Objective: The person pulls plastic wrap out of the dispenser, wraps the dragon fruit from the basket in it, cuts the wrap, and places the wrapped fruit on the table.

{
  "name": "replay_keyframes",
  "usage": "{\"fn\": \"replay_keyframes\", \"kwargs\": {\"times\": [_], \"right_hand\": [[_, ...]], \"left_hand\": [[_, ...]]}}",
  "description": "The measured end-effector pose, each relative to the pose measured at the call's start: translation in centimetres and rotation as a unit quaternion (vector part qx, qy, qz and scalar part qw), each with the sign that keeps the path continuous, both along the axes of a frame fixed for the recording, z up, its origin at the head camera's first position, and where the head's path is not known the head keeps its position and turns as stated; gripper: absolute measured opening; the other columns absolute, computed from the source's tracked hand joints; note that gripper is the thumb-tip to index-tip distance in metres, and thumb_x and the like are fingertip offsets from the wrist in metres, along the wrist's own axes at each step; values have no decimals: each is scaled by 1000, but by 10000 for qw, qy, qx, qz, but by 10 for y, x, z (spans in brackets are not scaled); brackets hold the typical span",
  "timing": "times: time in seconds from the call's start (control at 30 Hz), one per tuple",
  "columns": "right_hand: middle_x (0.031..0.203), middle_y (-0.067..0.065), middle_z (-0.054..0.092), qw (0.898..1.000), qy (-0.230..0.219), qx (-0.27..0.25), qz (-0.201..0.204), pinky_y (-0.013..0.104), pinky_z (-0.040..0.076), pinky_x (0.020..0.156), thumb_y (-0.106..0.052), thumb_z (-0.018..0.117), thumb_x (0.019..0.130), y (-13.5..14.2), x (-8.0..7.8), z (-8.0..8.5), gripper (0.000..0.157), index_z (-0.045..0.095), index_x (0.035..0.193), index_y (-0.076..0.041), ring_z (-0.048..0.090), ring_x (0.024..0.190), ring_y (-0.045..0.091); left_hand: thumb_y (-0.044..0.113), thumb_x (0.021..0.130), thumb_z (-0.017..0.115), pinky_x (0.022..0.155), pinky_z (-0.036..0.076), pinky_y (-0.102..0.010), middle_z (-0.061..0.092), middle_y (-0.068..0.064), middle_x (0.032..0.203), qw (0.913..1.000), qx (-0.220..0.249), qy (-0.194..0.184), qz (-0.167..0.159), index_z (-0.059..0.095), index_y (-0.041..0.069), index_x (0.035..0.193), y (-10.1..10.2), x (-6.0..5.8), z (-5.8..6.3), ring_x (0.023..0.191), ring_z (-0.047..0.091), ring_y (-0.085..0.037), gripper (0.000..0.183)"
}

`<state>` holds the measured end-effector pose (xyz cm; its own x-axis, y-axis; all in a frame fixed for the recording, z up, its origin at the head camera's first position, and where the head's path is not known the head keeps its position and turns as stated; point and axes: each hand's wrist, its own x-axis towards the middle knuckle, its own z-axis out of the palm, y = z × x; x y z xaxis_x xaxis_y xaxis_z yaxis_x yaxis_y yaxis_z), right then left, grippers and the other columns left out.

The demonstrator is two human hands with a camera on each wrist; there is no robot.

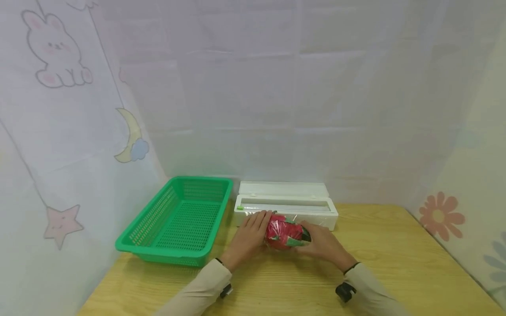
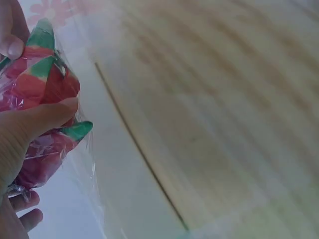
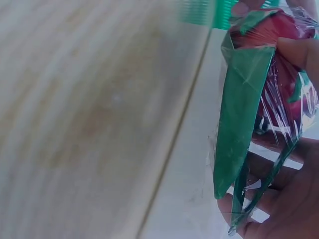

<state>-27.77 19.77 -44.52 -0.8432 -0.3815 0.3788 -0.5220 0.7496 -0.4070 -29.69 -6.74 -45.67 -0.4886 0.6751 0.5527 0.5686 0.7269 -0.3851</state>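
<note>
- Here's the wooden bench (image 1: pixel 375 245), carrying everything, the action close to its middle.
- Off to the left, the green basket (image 1: pixel 166 252), mesh floor showing, apart from the fruit.
- Just beyond the hands, a long white box (image 1: pixel 322 218), lid (image 1: pixel 283 189) swung up, lying crosswise behind the fruit.
- And the hands! The left hand (image 1: pixel 249 235) clasps the left side, thumb on one face, fingers on another; the right hand (image 1: pixel 324 245) grips the leafy end, thumb above, fingers curled below. Both grasping, neither nearer: contact on each side.
- Here's the key: the red dragon fruit (image 1: pixel 282 232) is squarely between the hands, long axis roughly left to right, leafy end toward the right hand. Lifted or resting? Can't tell.
- Clear film (image 2: pixel 87 174) wraps it, a loose stretch trailing beside; whether that reaches the box, no telling.
- A long green leaf (image 3: pixel 241 109) under film points at the right fingertips.
- Smallest of all, a green tab (image 1: pixel 240 207) at the box's left end.
</note>
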Motion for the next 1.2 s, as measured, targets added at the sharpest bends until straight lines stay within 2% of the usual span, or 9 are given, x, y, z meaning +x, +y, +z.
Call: {"fn": "replay_keyframes", "kwargs": {"times": [0.1, 0.3, 0.43, 0.57, 0.8, 1.0, 1.1, 1.2], "right_hand": [[94, -7, 69, 10000, 32, 13, 55, 28, 50, 65, -49, 84, 73, 1, 3, 11, 62, 65, 118, -11, 58, 77, 5], [97, -4, 71, 10000, 23, 3, 95, 31, 52, 67, -58, 82, 74, 2, 1, 26, 74, 62, 127, -11, 63, 81, 9], [91, -6, 69, 9998, -136, -24, 119, 30, 49, 64, -58, 82, 73, 4, -2, 35, 73, 59, 127, -15, 58, 73, 6], [91, -6, 70, 9995, -214, -64, 230, 30, 47, 62, -54, 83, 75, 7, -3, 44, 73, 56, 128, -12, 55, 68, 5], [101, -1, 71, 9981, -32, -267, 554, 30, 54, 68, -46, 81, 82, 8, -12, 63, 63, 59, 130, -12, 65, 83, 8], [114, 9, 69, 9982, 228, -202, 526, 44, 57, 78, -44, 78, 84, 8, -20, 84, 63, 62, 130, -5, 67, 96, 24], [113, 10, 69, 9980, 249, -179, 545, 42, 57, 76, -44, 77, 86, 8, -25, 93, 62, 63, 130, -3, 67, 94, 24], [101, 5, 71, 9983, 87, -197, 542, 33, 55, 65, -43, 75, 88, 8, -31, 101, 59, 64, 131, -3, 64, 81, 15]], "left_hand": [[57, 74, 83, 110, 40, -38, 49, -13, 143, 9999, 102, -104, -56, 33, 0, 151, -1, 2, 6, 130, 47, -25, 108], [70, 64, 82, 112, 37, -41, 46, -15, 144, 9963, 545, -565, -348, 28, 2, 154, -4, 3, 15, 132, 44, -28, 125], [76, 74, 70, 110, 39, -42, 46, -12, 143, 9889, 1047, -1000, -322, 32, 5, 151, 1, 3, 17, 130, 43, -26, 112], [73, 78, 68, 108, 40, -42, 48, -9, 140, 9808, 1459, -1237, -375, 37, 7, 147, 6, 1, 23, 128, 44, -23, 101], [69, 77, 73, 102, 44, -42, 54, -7, 130, 9699, 1901, -1327, -745, 43, 7, 141, 4, -7, 49, 119, 49, -21, 94], [67, 77, 74, 99, 45, -44, 57, -7, 127, 9600, 2085, -1681, -820, 44, 8, 139, 2, -17, 72, 116, 51, -20, 91], [66, 78, 73, 97, 47, -44, 57, -6, 127, 9532, 2144, -1975, -807, 45, 8, 139, 1, -22, 82, 116, 50, -21, 88], [67, 81, 69, 97, 46, -43, 58, -6, 127, 9487, 2101, -2210, -829, 45, 8, 139, 1, -28, 92, 116, 50, -21, 86]]}}
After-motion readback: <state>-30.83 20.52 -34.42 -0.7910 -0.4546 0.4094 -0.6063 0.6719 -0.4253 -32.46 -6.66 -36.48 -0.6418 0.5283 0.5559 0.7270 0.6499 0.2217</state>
